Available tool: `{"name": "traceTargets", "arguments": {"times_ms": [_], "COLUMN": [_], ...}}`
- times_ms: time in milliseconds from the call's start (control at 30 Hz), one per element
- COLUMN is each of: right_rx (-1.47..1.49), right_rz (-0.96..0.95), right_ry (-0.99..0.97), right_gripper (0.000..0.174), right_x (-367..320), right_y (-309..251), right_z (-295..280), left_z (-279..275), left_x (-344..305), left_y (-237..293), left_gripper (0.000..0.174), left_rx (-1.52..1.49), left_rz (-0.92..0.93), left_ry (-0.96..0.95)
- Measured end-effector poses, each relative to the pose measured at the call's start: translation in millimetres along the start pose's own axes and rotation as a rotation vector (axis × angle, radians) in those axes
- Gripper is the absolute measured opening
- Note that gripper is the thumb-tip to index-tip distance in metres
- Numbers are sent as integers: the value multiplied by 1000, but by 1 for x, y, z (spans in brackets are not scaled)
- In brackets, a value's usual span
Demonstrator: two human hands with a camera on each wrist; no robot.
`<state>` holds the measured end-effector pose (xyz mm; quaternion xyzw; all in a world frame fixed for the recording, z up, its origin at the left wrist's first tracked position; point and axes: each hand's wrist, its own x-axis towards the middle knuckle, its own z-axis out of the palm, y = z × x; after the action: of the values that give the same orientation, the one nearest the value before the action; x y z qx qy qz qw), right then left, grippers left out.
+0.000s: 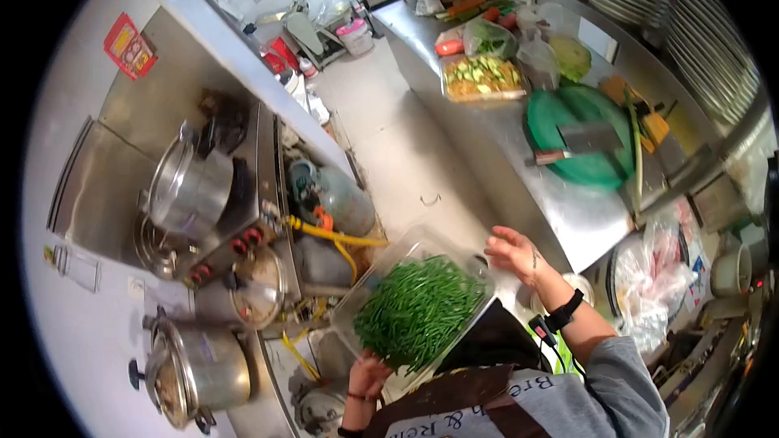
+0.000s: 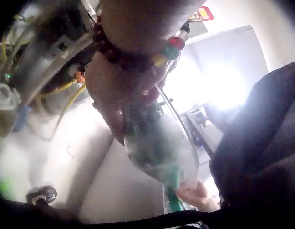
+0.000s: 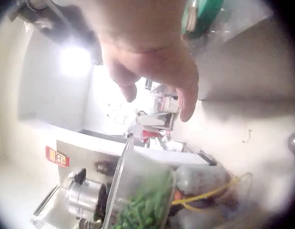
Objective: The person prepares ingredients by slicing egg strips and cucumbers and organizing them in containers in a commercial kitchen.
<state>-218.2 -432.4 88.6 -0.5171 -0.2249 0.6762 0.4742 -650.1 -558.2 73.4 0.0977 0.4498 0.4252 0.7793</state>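
Note:
A clear plastic tub (image 1: pixel 342 318) full of cut green beans (image 1: pixel 422 308) is held up in front of the person's apron. The left hand (image 1: pixel 369 375) grips its near left edge, fingers over the rim. In the left wrist view, the tub's cloudy wall (image 2: pixel 183 152) shows beneath that hand (image 2: pixel 123 90), the beans a green blur behind it. Off the tub's right corner, the right hand (image 1: pixel 515 253) is spread with relaxed fingers and holds nothing. The right wrist view has its fingers (image 3: pixel 188 102) hanging loose above the tub's rim (image 3: pixel 120 176).
Steel pots (image 1: pixel 191 182) stand by the stove at left, with a gas cylinder (image 1: pixel 337 199) and yellow hose (image 1: pixel 345 237) beside it. On the right counter, a cleaver (image 1: pixel 588 138) lies on a green round board (image 1: pixel 556 113), near a tray of sliced vegetables (image 1: pixel 483 97).

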Motion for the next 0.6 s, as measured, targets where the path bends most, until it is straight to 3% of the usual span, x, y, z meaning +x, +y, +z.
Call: {"name": "traceTargets", "arguments": {"times_ms": [133, 200, 267, 367, 500, 533, 600], "right_rx": [262, 403, 382, 458, 571, 613, 673], "right_rz": [-139, -181, -132, -74, 24, -56, -111], "right_ry": [219, 293, 368, 548, 808, 830, 900], "right_gripper": [59, 43, 37, 27, 21, 13, 9], "right_x": [171, 257, 348, 453, 504, 505, 505], "right_y": [-79, -110, -134, -157, -177, -182, -168], "right_z": [-11, -22, -48, -84, -101, -97, -103], "left_z": [8, 36, 54, 123, 167, 170, 181], "left_x": [82, 123, 167, 216, 280, 302, 346], "left_y": [50, 91, 130, 196, 266, 281, 313], "left_gripper": [49, 42, 34, 34, 29, 27, 23], "left_rx": [-264, -160, -213, -169, -238, -250, -251], "left_rz": [56, 90, 121, 202, 277, 285, 325], "left_ry": [110, 86, 97, 211, 83, -4, 74]}}
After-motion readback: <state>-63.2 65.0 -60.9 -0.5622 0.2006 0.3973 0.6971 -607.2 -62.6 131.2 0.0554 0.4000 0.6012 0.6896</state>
